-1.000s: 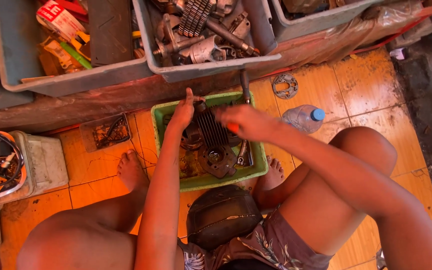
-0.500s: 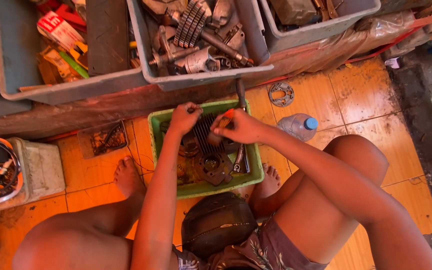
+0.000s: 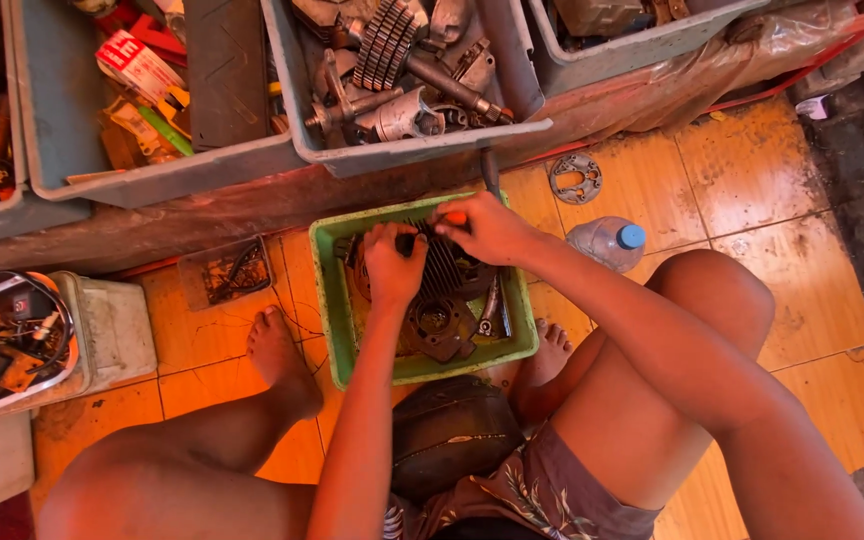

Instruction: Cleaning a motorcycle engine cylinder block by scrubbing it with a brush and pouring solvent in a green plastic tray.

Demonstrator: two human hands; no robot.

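Hands closer together than a second ago: left hand [image 3: 392, 265] clenched on finned engine part [image 3: 439, 290] in green tray [image 3: 327, 300]; right hand [image 3: 487, 228] grasping orange-handled tool [image 3: 455, 217] just beside it.

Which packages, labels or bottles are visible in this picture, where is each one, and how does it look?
Small carton: in the grey bin at upper left, flat box, white with red print.
Green and yellow packets: same bin, below the carton, partly buried.
Plastic bottle: lying on the orange tile floor, right of the green tray, clear with blue cap.
No screens or signs visible.
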